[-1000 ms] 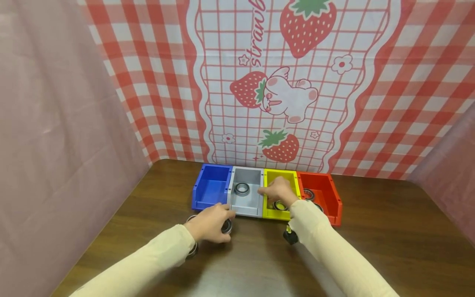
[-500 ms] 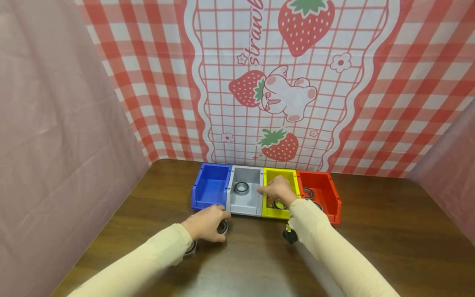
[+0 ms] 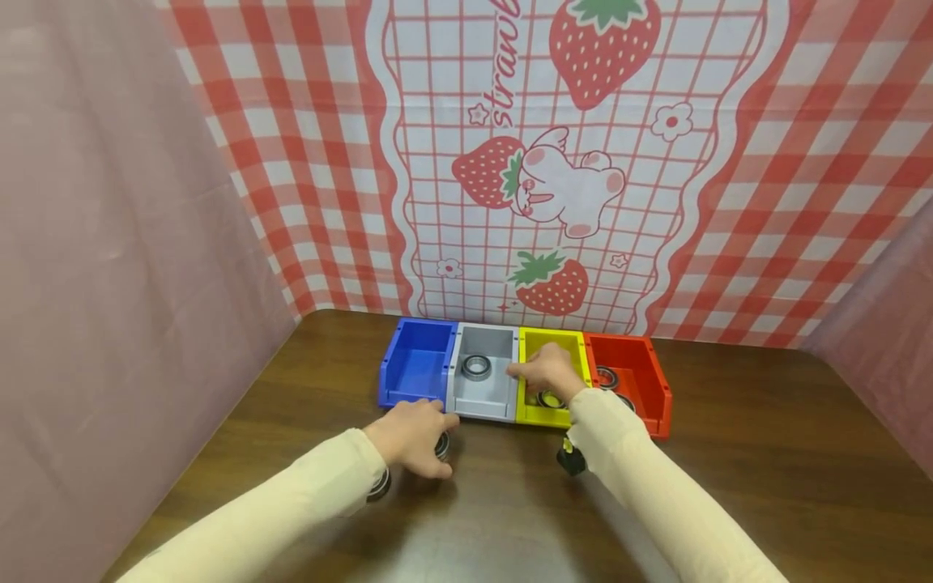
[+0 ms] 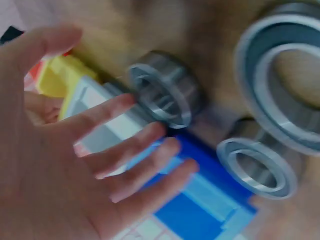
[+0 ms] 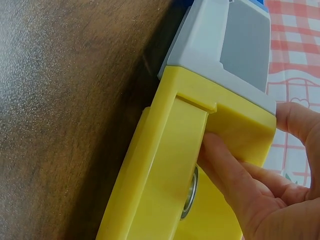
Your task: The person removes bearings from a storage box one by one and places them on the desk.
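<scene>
My left hand is low over the table, in front of the blue bin, with its fingers spread. A ball bearing stands on edge just beyond those fingertips in the left wrist view; nothing is in the palm. My right hand reaches over the yellow bin. It pinches that bin's side wall at the grey bin, fingers inside and thumb across the edge. One bearing lies in the yellow bin below the fingers.
The grey bin holds one bearing. Bearings also lie in the red bin, partly behind the right sleeve. Two more, a large bearing and a smaller bearing, are beside the left hand. A checked cloth hangs behind.
The left hand's thumb and fingers have spread a little wider beside the bearing. The right hand keeps its hold on the yellow bin's wall.
</scene>
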Motion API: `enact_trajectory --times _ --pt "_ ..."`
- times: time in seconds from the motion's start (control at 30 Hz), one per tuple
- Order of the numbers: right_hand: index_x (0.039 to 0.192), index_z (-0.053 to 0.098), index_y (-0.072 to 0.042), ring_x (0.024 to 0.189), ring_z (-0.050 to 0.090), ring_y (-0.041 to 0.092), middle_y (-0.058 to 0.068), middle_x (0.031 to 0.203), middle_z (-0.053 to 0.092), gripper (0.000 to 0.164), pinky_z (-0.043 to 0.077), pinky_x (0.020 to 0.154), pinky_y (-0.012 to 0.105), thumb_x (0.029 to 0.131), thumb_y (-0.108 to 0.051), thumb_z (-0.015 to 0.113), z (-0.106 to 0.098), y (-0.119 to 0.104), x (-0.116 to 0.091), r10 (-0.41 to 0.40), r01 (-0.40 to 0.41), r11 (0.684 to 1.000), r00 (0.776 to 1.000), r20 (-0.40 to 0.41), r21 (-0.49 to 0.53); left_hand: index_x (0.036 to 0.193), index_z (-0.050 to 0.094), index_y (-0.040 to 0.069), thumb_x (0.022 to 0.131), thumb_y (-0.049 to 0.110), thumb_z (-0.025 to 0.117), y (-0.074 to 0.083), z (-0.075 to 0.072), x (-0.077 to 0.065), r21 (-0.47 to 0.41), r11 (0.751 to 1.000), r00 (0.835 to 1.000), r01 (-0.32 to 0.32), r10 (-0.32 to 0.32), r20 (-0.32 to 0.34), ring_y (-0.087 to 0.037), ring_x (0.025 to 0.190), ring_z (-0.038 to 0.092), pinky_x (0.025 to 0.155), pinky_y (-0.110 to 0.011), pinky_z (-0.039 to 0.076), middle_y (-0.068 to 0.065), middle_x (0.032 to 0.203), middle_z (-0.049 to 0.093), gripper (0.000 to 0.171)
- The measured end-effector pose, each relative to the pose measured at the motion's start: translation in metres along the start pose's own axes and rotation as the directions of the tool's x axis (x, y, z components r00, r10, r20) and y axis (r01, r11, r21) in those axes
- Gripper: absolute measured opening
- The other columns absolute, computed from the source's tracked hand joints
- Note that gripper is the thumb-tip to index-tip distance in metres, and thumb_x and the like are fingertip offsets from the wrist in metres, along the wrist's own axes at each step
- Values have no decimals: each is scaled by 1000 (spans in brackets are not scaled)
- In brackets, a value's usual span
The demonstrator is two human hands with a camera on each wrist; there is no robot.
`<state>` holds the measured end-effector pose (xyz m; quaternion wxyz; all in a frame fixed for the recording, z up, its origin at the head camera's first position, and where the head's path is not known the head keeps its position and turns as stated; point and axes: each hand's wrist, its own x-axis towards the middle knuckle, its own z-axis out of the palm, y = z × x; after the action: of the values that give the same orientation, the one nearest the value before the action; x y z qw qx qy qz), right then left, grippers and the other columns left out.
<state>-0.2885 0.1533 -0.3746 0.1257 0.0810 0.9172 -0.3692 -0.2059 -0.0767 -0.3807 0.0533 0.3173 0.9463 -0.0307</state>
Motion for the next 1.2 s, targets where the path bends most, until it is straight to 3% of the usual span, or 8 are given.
enact_trajectory --times 0.2,0.43,0.57,0.67,0.77,1.03,1.2 --pt "45 46 -12 63 70 19 14 65 71 51 30 46 22 79 -36 75 -6 -1 2 -3 3 1000 1000 5 4 108 66 22 64 51 76 0 -30 6 26 998 996 49 -50 70 -23 97 64 74 -41 54 -3 99 67 53" --pt "47 51 -11 66 71 23 11 60 69 47 33 47 22 78 -36 76 -10 1 3 12 -12 1000 1000 -18 -6 100 68 22 73 47 72 -3 -54 30 -5 1000 1000 -17 17 13 -16 87 64 69 -39 54 2 96 69 38" --pt "47 54 -10 54 66 19 13 65 71 46 33 45 22 77 -36 77 -7 2 3 24 -24 1000 999 -26 -7 110 66 21 76 45 71 0 -55 48 -72 997 999 -40 38 -26 -16 89 62 74 -37 55 -1 106 66 41" --pt "46 54 -10 46 57 14 13 64 71 47 31 43 22 78 -36 76 -6 2 3 28 -28 1000 999 -19 -9 116 63 17 78 42 73 3 -56 60 -124 992 999 -23 19 -37 -17 91 61 79 -35 55 -4 112 63 47" --pt "45 54 -11 43 53 13 13 63 71 47 29 42 22 78 -36 76 -4 2 2 15 -16 1000 1000 -14 -12 120 60 13 79 41 74 6 -60 71 -156 988 1000 18 -19 -2 -18 94 60 83 -34 55 -7 113 62 52" --pt "50 57 -8 61 70 23 9 56 67 43 34 45 21 78 -33 76 -5 3 0 -11 10 1000 1000 8 20 137 49 8 80 32 75 7 -60 103 -267 953 986 146 -120 112 -27 123 56 104 -40 47 -12 137 55 67" --pt "55 64 -5 64 71 24 14 68 73 39 37 47 21 78 -34 77 -2 2 -2 -6 6 1000 1000 4 21 144 40 7 84 24 69 14 -40 118 -161 958 965 237 -214 150 -32 128 52 107 -43 45 -19 144 46 69"
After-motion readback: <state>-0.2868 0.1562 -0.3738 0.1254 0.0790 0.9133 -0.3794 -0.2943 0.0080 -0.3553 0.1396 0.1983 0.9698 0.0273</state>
